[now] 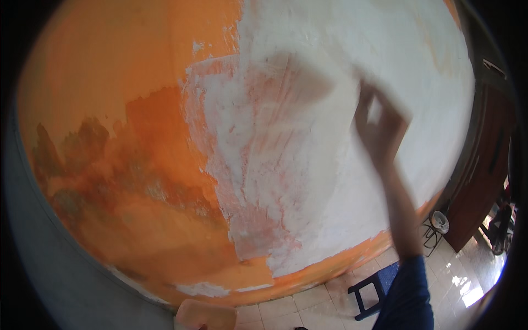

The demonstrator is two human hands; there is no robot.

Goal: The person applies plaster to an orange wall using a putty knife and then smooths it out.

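Observation:
My right hand (379, 132) is raised against the wall, its forearm in a blue sleeve (410, 297) rising from the lower right. It grips a wide flat blade (308, 77), motion-blurred, which lies across the white coat up and to the left of the hand. The wall is orange (110, 71) on the left and covered with white filler (341, 181) on the right, with streaky thin patches (253, 143) in the middle. A pale peach flat thing (204, 315) pokes in at the bottom edge. My left hand is out of view.
A dark blue stool (374, 289) stands on the pale tiled floor (308, 302) below my arm. A brown wooden door (487, 165) is at the right, with a small white container (440, 221) near its foot. A grey surface (38, 264) borders the wall at left.

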